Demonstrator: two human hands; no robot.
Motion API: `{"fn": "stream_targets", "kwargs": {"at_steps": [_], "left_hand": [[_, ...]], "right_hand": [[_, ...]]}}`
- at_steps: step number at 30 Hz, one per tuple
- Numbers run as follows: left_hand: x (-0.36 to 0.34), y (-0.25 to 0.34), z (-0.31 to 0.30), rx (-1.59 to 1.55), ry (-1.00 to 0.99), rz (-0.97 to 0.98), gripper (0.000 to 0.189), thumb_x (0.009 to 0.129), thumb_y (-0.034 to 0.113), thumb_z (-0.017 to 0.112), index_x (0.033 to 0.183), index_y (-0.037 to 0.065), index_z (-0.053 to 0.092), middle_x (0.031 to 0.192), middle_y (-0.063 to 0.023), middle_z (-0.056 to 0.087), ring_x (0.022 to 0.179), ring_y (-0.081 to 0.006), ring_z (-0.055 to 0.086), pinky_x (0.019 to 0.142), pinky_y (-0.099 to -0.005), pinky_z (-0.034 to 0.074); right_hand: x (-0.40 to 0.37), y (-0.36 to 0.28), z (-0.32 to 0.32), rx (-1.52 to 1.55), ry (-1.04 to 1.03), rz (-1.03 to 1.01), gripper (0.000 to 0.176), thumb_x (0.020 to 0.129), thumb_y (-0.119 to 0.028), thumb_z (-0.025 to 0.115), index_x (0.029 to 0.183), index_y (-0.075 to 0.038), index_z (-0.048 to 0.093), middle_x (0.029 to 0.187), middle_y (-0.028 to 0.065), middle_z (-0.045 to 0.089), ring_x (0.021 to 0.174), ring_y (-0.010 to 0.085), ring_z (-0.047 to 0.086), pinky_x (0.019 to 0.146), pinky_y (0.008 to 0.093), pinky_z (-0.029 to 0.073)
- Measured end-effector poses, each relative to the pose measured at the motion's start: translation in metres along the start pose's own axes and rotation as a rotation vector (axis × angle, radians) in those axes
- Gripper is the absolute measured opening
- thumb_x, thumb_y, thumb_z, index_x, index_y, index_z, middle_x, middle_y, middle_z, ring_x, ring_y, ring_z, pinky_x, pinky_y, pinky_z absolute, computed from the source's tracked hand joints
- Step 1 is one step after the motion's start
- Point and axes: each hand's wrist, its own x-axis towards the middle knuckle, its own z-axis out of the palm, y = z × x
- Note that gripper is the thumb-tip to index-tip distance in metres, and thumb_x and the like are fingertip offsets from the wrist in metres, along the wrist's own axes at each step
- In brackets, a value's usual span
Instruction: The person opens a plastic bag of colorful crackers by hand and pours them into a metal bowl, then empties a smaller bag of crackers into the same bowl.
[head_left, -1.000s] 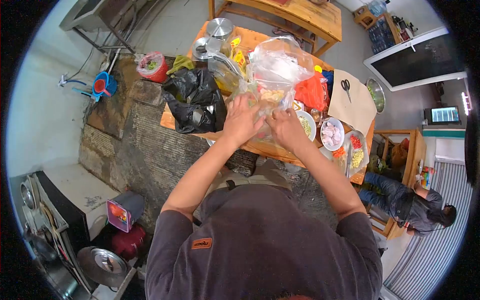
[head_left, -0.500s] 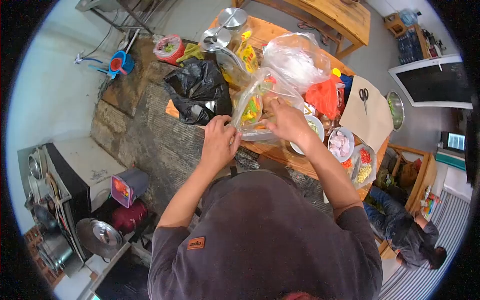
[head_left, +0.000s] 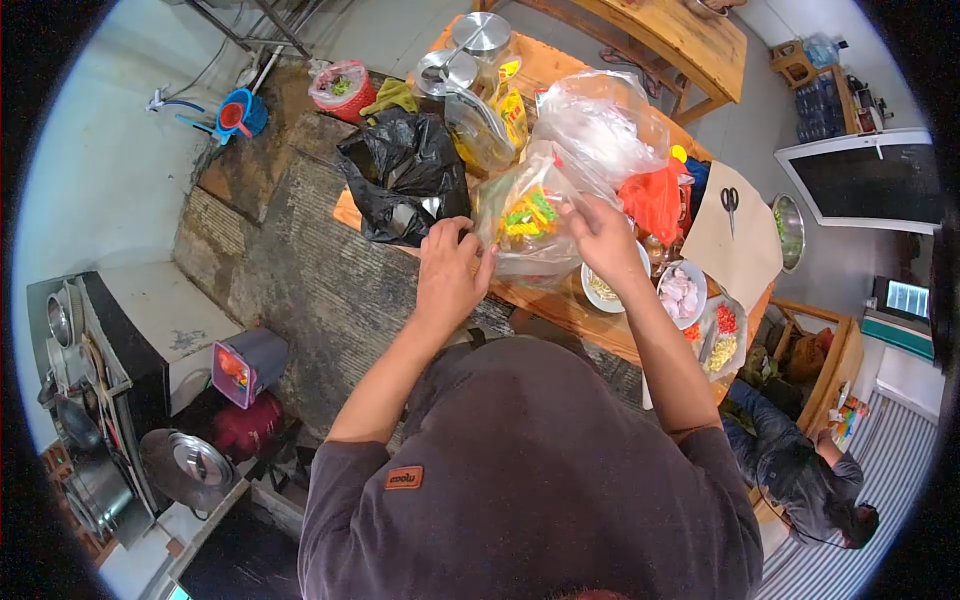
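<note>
A clear plastic bag (head_left: pixel 510 262) with yellow, green and orange contents (head_left: pixel 528 214) sits at the near edge of the wooden table, between my two hands. My left hand (head_left: pixel 450 268) has its fingers curled on the bag's left side. On the other side my right hand (head_left: pixel 606 240) pinches the bag with thumb and fingers. Left of the bag lies a crumpled black plastic bag (head_left: pixel 400 175). Close by my right wrist stand a white bowl of pale strips (head_left: pixel 600 290) and a bowl of pale pink meat pieces (head_left: pixel 680 293).
Farther back are lidded jars (head_left: pixel 481 35), yellow packets (head_left: pixel 510 115), a large clear bag (head_left: pixel 600 125) and a red bag (head_left: pixel 652 200). Scissors (head_left: pixel 730 205) lie on brown paper at the right, near a tray of chopped red and yellow pieces (head_left: pixel 722 350). Another person (head_left: pixel 810 470) is at lower right.
My right hand has shifted right, from over the bag to its right side. My left hand has moved slightly right. The yellow and green contents now show more openly between the hands.
</note>
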Motion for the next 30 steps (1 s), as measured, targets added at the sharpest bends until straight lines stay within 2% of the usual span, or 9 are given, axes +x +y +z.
{"fn": "stream_targets", "kwargs": {"at_steps": [2, 12, 15, 17, 20, 26, 28, 29, 30], "left_hand": [[0.006, 0.001, -0.001, -0.017, -0.002, 0.006, 0.021, 0.087, 0.018, 0.071, 0.086, 0.000, 0.060, 0.115, -0.0184, 0.058, 0.113, -0.0373, 0.053, 0.095, -0.0482, 0.042], [0.060, 0.017, 0.019, -0.168, 0.133, 0.057, 0.020, 0.086, 0.019, 0.071, 0.094, 0.001, 0.064, 0.105, -0.0164, 0.062, 0.099, -0.0332, 0.060, 0.088, -0.0427, 0.048], [0.072, 0.009, 0.033, -0.312, -0.039, -0.145, 0.019, 0.091, 0.020, 0.065, 0.099, 0.003, 0.065, 0.095, -0.0167, 0.067, 0.087, -0.0313, 0.066, 0.079, -0.0439, 0.051], [0.075, -0.001, 0.039, -0.313, 0.030, -0.295, 0.019, 0.093, 0.018, 0.063, 0.099, 0.000, 0.063, 0.079, -0.0167, 0.067, 0.071, -0.0327, 0.067, 0.068, -0.0427, 0.052], [0.079, -0.008, 0.024, -0.331, 0.132, -0.358, 0.017, 0.094, 0.016, 0.062, 0.098, 0.000, 0.062, 0.075, -0.0159, 0.066, 0.067, -0.0327, 0.065, 0.063, -0.0408, 0.052], [0.066, -0.026, 0.019, -0.253, 0.017, -0.393, 0.015, 0.093, 0.015, 0.063, 0.098, 0.001, 0.061, 0.075, -0.0145, 0.064, 0.067, -0.0315, 0.064, 0.063, -0.0407, 0.051], [0.065, -0.026, 0.019, -0.270, -0.012, -0.326, 0.018, 0.095, 0.017, 0.063, 0.102, 0.000, 0.062, 0.078, -0.0111, 0.062, 0.059, -0.0189, 0.056, 0.059, -0.0316, 0.048], [0.066, -0.022, 0.017, -0.270, -0.013, -0.326, 0.018, 0.095, 0.017, 0.063, 0.102, 0.000, 0.062, 0.078, -0.0111, 0.062, 0.059, -0.0189, 0.056, 0.059, -0.0316, 0.048], [0.070, -0.014, 0.009, -0.323, -0.061, -0.321, 0.023, 0.094, 0.019, 0.065, 0.109, 0.001, 0.061, 0.090, -0.0140, 0.063, 0.073, -0.0247, 0.061, 0.070, -0.0350, 0.050]], "right_hand": [[-0.008, 0.000, -0.007, 0.080, 0.077, 0.007, 0.033, 0.099, -0.031, 0.056, 0.119, -0.007, 0.067, 0.086, 0.0198, 0.069, 0.082, 0.0329, 0.069, 0.076, 0.0405, 0.051], [-0.027, 0.000, 0.015, 0.072, 0.160, 0.000, 0.034, 0.100, -0.032, 0.054, 0.119, -0.006, 0.067, 0.086, 0.0218, 0.070, 0.085, 0.0359, 0.068, 0.079, 0.0417, 0.051], [-0.027, -0.003, 0.012, -0.137, 0.067, -0.024, 0.034, 0.100, -0.031, 0.053, 0.118, -0.006, 0.067, 0.087, 0.0223, 0.070, 0.090, 0.0391, 0.067, 0.087, 0.0445, 0.049], [-0.030, 0.003, 0.013, -0.193, 0.176, -0.042, 0.040, 0.099, -0.030, 0.057, 0.120, 0.002, 0.066, 0.093, 0.0195, 0.071, 0.090, 0.0351, 0.066, 0.084, 0.0385, 0.051], [-0.035, 0.015, 0.010, -0.137, 0.398, -0.133, 0.039, 0.099, -0.029, 0.058, 0.120, 0.002, 0.066, 0.099, 0.0196, 0.071, 0.094, 0.0312, 0.067, 0.087, 0.0376, 0.051], [-0.042, 0.011, -0.023, 0.104, 0.628, -0.020, 0.035, 0.102, -0.027, 0.057, 0.115, 0.003, 0.068, 0.100, 0.0194, 0.070, 0.097, 0.0286, 0.065, 0.092, 0.0378, 0.048], [-0.039, 0.003, -0.039, 0.162, 0.681, -0.068, 0.032, 0.102, -0.024, 0.057, 0.114, 0.003, 0.068, 0.100, 0.0176, 0.070, 0.096, 0.0252, 0.065, 0.089, 0.0360, 0.049], [-0.037, -0.004, -0.047, 0.219, 0.734, -0.124, 0.029, 0.102, -0.021, 0.057, 0.114, 0.003, 0.068, 0.101, 0.0159, 0.070, 0.096, 0.0219, 0.065, 0.086, 0.0342, 0.050], [-0.035, -0.020, -0.056, 0.218, 0.733, -0.123, 0.029, 0.102, -0.021, 0.057, 0.114, 0.003, 0.068, 0.101, 0.0159, 0.070, 0.096, 0.0219, 0.065, 0.086, 0.0342, 0.050]]}}
